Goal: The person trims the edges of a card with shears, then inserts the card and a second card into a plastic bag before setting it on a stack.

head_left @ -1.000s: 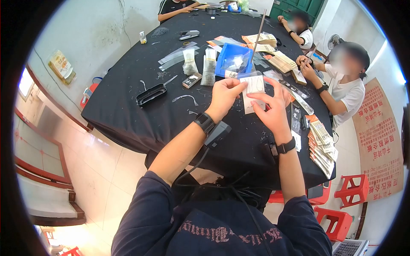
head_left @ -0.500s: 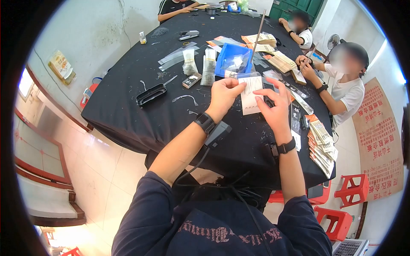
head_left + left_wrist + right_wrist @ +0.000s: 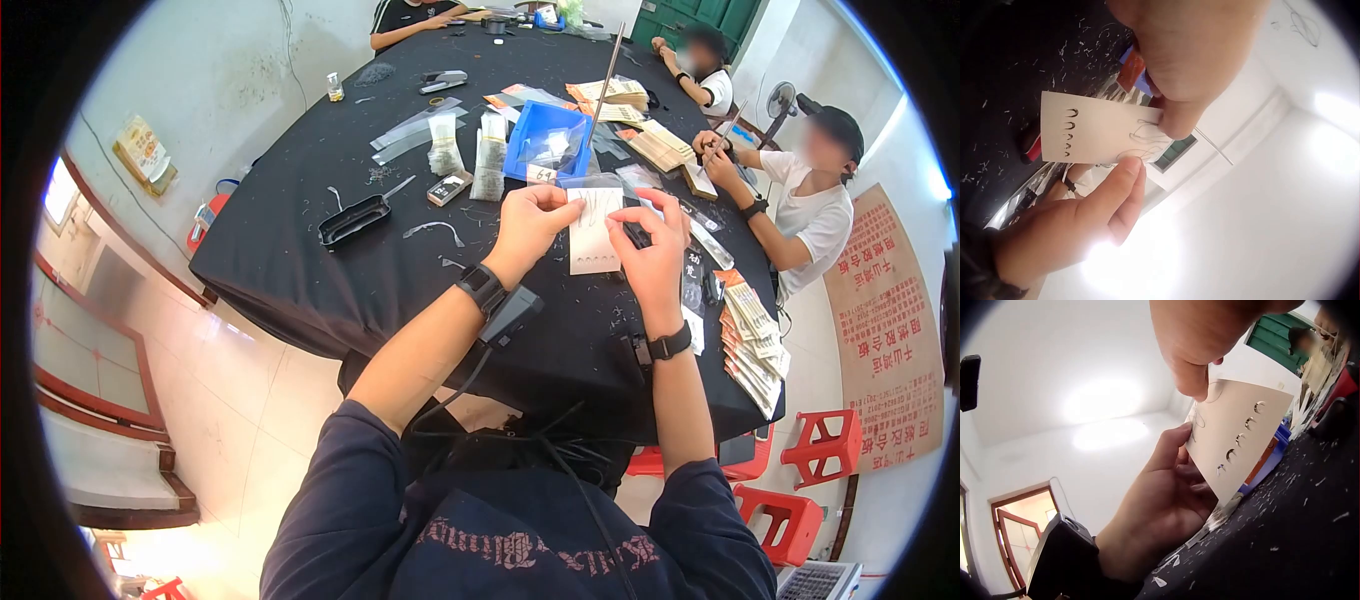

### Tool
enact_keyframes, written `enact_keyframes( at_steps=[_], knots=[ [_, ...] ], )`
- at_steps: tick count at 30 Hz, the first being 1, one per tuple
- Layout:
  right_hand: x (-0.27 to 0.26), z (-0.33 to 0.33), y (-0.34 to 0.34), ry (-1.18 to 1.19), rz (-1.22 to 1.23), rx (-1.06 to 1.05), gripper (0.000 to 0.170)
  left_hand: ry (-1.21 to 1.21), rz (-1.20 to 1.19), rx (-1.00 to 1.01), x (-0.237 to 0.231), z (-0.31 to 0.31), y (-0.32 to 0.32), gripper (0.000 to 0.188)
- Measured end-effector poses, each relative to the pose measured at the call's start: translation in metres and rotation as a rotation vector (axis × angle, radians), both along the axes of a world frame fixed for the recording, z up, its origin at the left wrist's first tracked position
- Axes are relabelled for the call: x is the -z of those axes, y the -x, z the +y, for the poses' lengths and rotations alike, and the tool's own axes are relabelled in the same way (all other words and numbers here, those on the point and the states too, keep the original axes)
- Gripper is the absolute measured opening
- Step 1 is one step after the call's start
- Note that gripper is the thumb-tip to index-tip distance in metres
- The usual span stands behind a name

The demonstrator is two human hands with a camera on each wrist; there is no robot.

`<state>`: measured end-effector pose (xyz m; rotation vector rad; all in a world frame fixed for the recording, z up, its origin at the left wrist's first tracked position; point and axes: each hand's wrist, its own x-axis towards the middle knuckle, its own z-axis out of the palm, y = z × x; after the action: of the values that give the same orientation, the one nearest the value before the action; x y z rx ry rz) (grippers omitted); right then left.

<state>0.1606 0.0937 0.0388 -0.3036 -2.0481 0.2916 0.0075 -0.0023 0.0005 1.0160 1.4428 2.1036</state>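
Note:
A small white card (image 3: 597,240) is held up over the near part of the table. Small dark hook-like curves (image 3: 1069,132) line one end of it, and loops of thin line (image 3: 1147,139) lie across the other. My left hand (image 3: 530,225) pinches the card's far left part, thumb on its face. From the right, my right hand (image 3: 655,245) has thumb and index fingertip together at the card's edge, as the left wrist view shows. In the right wrist view, the left thumb (image 3: 1179,434) presses near the looped line.
A blue bin (image 3: 548,140) stands just beyond the hands, a thin metal rod (image 3: 607,85) rising beside it. To the left are a black tray (image 3: 355,222) and bundled packets (image 3: 488,155). Fanned card packs (image 3: 750,335) lie right. Another person (image 3: 810,190) sits at the right side.
The card has straightened and shifted slightly right. My right hand has moved from across the card's face to its right edge, with thumb and index finger drawn together. My left hand keeps its pinch.

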Motion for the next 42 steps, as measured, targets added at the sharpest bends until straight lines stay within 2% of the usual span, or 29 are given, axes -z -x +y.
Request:
enact_keyframes(
  at_steps=[12,18,30,42],
  knots=[
    [0.0,-0.004,0.0,-0.029,-0.065,-0.058,0.01,-0.004,0.011,-0.037,0.0,0.0,0.0,0.015],
    [-0.004,-0.006,-0.002,-0.089,-0.068,-0.027,0.004,-0.04,-0.037,-0.049,-0.003,-0.001,0.0,0.015],
    [0.008,-0.007,0.005,0.075,-0.009,0.063,0.013,-0.026,-0.103,0.007,-0.002,0.0,-0.004,0.015],
    [0.012,-0.006,0.008,0.091,0.034,0.014,0.011,-0.009,-0.057,0.05,-0.002,-0.001,-0.006,0.015]
  ],
)
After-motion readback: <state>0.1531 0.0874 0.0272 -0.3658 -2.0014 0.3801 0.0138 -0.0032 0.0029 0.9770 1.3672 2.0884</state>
